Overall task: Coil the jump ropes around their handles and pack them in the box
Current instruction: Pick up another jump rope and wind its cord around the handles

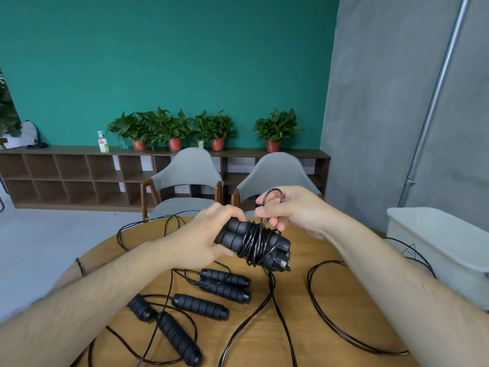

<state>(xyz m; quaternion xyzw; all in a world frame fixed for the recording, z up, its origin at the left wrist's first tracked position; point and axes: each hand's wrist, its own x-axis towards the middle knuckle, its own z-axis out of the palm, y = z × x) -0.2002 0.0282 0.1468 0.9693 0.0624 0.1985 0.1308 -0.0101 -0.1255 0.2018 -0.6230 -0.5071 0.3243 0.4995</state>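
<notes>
Both hands are raised above the round wooden table (330, 300), forearms reaching in from the near edge. The left hand (203, 234) curls its fingers round the ends of two black ribbed foam jump-rope handles (232, 238), held side by side and tilted down to the right, while the right hand (288, 210) pinches a loop of the thin black cord (254, 242) just above the turns wound round them. More black handles (225, 284) and loose cord lie on the table below, and a pale lidded box (436, 239) stands off to the right.
</notes>
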